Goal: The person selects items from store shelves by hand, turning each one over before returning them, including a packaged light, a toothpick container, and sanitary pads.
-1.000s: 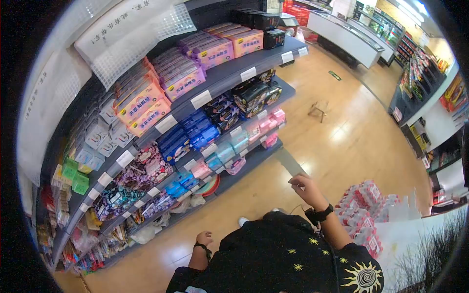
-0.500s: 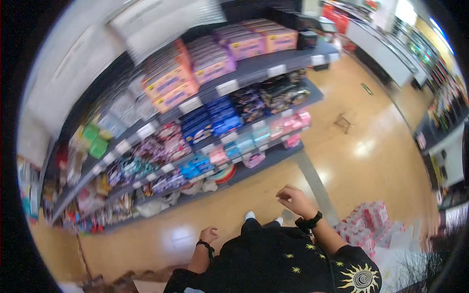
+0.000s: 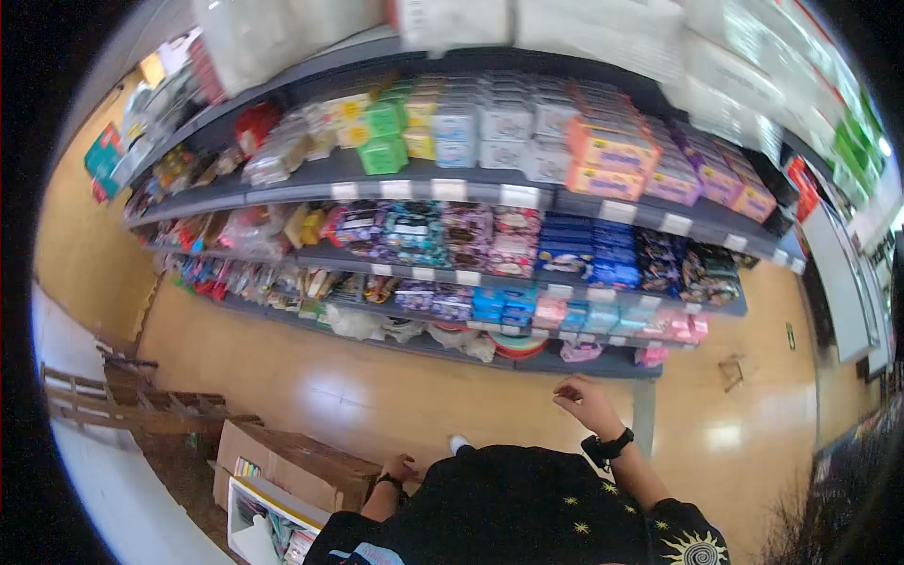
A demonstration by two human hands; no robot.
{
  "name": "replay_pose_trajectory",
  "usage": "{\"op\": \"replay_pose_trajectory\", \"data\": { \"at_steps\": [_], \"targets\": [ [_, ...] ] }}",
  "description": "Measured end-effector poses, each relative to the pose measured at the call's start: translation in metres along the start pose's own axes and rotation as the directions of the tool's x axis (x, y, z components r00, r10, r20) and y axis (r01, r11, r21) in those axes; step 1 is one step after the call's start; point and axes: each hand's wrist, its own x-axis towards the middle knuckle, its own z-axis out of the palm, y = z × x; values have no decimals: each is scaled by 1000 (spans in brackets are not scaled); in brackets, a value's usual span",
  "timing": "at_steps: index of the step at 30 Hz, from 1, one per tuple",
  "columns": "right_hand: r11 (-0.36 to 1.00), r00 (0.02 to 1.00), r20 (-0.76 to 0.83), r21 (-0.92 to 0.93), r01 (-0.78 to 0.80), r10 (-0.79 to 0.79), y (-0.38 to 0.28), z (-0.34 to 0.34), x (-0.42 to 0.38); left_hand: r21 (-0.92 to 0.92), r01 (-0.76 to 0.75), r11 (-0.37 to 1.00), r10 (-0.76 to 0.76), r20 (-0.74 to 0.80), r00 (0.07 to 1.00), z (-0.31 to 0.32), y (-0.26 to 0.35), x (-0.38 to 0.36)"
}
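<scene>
"In front of the person, what is that big thing?"

"A long, dark gray shelf unit [image 3: 292,194], maybe metal. Packs of one kind sit together, probably so they are easy to find."

"And low down on the left?"

"A brown cardboard box [image 3: 292,466]. The left hand [image 3: 399,468] is near it. Its fingers are too blurry, so I can't tell if they hold anything."

"Why are the orange and pink box-shaped packs [image 3: 612,155] piled up?"

"Maybe to fit more in."

"What about the right hand [image 3: 586,403]?"

"Its fingers are bent but loose, with nothing seen in them. The soft pink-purple pack [image 3: 580,351] is near it in view, on the bottom shelf, but they look apart."

"And the small white paper tags [image 3: 520,196]?"

"They run along the shelf edges, probably to show prices."
</scene>
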Motion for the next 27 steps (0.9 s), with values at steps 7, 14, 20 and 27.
{"op": "replay_pose_trajectory", "data": {
  "at_steps": [7,14,20,27],
  "targets": [
    [930,932,65,-73,361,-356,-71,104,108,-710,229,666,-174,151,973,-9,-96,-12],
    [973,962,199,-102,209,-186,-129,140,207,-443,-100,891,-57,-326,944,-23,-128,-76],
    [951,921,245,22,309,-305,-147,206,312,-744,-293,600,-182,-484,856,-49,-88,-88],
    [880,829,295,138,455,-475,-212,331,404,-577,-202,791,-197,-553,809,-172,-79,-60]
  ]
}}
